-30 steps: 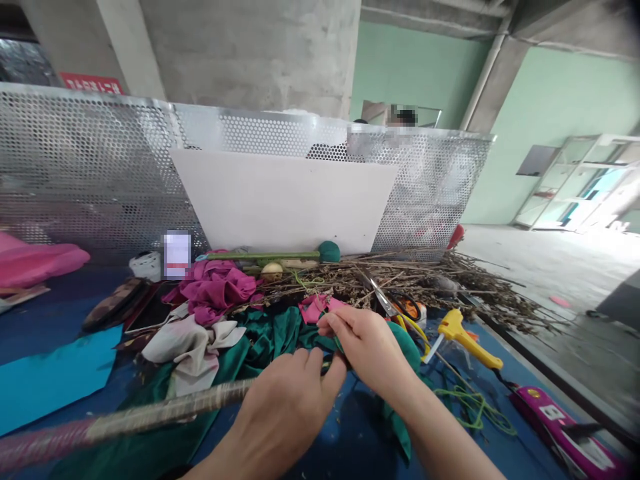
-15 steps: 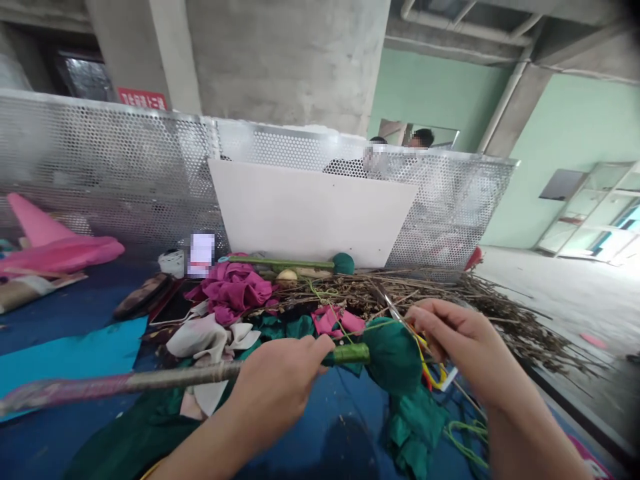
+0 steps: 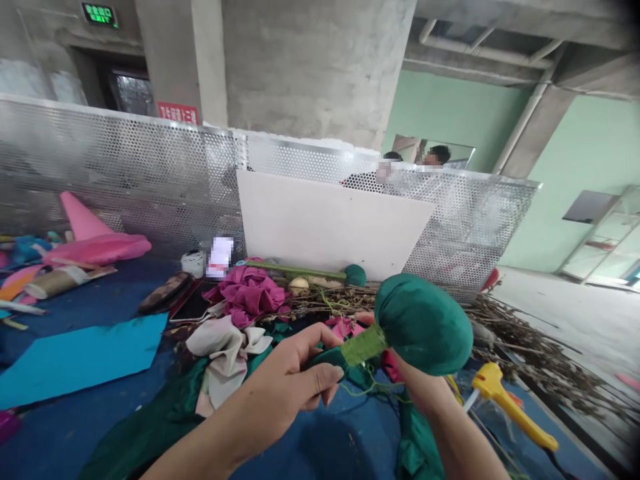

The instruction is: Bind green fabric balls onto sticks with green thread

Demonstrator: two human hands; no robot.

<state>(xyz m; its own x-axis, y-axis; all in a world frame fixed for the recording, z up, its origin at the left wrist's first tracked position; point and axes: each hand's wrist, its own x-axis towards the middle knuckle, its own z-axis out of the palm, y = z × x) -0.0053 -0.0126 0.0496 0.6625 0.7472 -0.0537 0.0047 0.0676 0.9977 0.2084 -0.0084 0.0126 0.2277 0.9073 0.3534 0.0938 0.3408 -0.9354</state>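
Your left hand (image 3: 295,380) pinches the thread-wrapped neck (image 3: 364,345) at frame centre; your right hand (image 3: 417,383), mostly hidden, grip unclear, sits under the green ball (image 3: 425,323). Keep the thread taut and pinch firmly.

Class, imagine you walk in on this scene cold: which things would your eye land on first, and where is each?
First, the dark green fabric ball, raised centre frame, its neck wound in light green thread. The left hand grips the stem just below it, while the right hand sits underneath, mostly hidden by the ball. Behind, a heap of magenta cloth lies against a white board, and a yellow glue gun rests at lower right.
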